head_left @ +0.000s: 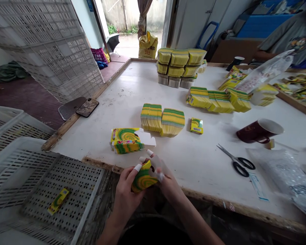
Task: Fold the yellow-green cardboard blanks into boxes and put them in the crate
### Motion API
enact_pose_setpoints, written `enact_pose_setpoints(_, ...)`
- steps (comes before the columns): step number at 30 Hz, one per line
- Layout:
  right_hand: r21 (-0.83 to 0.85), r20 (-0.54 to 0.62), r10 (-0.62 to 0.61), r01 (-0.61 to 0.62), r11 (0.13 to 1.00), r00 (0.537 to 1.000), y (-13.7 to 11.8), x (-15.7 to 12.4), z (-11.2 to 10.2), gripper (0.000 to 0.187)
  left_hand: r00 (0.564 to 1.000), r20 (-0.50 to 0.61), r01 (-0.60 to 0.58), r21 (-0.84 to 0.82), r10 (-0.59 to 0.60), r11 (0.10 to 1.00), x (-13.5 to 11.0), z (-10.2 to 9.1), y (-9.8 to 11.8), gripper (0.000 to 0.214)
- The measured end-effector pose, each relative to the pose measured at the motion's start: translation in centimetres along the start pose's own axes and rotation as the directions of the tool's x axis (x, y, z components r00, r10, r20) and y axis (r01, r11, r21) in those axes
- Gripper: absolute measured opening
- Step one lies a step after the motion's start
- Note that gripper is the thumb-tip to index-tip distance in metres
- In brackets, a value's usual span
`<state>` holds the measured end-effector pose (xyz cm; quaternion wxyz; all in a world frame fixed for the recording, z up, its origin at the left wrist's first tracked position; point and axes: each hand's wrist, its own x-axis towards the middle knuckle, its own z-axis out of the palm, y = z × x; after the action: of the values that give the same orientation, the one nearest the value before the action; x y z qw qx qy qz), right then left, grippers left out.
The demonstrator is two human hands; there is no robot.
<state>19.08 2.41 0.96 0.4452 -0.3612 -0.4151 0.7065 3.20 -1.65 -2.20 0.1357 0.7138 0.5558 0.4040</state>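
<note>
My left hand is wrapped round a small yellow-and-green cardboard box with a swirl print, held at the table's front edge. White covers sit on several fingertips. My right hand is closed at the box's right end, its fingers slightly blurred against the white flap. Just beyond lies a stack of flattened boxes, printed alike, with white flaps sticking out to the right. Behind it stand two fanned bundles of box blanks. A small finished-looking box lies to their right.
Scissors, a dark mug and a clear plastic bag are on the right. More bundles are stacked at the back. A phone rests at the left edge. One box lies in a white crate. A person is at far right.
</note>
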Motion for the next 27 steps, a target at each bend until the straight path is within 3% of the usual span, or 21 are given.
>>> enact_pose_setpoints(2,-0.329,0.144,-0.089,0.133,0.935,0.986,0.2,-0.4,-0.8,0.079,0.997,0.072,0.045,-0.045,-0.041,0.998,0.2,-0.3,-0.3,0.062)
enact_pose_setpoints(4,-0.594,0.26,-0.095,0.236,0.769,0.961,0.7,-0.7,-1.4,0.082,0.988,0.13,0.091,-0.04,-0.085,0.995,0.5,-0.7,-0.5,0.062)
enact_pose_setpoints(6,-0.721,0.312,-0.052,0.272,0.637,0.949,1.2,-0.7,-1.7,0.077,0.976,0.174,0.129,0.001,-0.127,0.992,0.8,-1.1,-0.5,0.059)
enact_pose_setpoints(9,-0.777,0.334,0.008,0.27,0.568,0.943,1.6,-0.6,-2.1,0.068,0.961,0.226,0.163,0.012,-0.162,0.987,1.4,-1.7,-0.2,0.054)
enact_pose_setpoints(15,-0.737,0.393,-0.04,0.341,0.583,0.919,-0.6,0.0,-3.3,0.028,0.954,0.237,0.21,-0.091,-0.184,0.973,2.0,-2.4,0.5,0.051)
enact_pose_setpoints(18,-0.713,0.437,-0.044,0.376,0.591,0.898,-1.3,0.2,-3.3,0.017,0.954,0.239,0.206,-0.092,-0.18,0.974,2.1,-2.5,0.7,0.05)
enact_pose_setpoints(24,-0.654,0.364,-0.137,0.357,0.667,0.921,0.2,-0.1,-2.3,0.045,0.975,0.171,0.153,-0.043,-0.143,0.987,2.5,-2.5,0.8,0.052)
enact_pose_setpoints(27,-0.59,0.367,-0.137,0.345,0.73,0.92,0.5,-0.2,-2.2,0.049,0.972,0.192,0.151,-0.052,-0.138,0.987,2.5,-2.4,0.8,0.053)
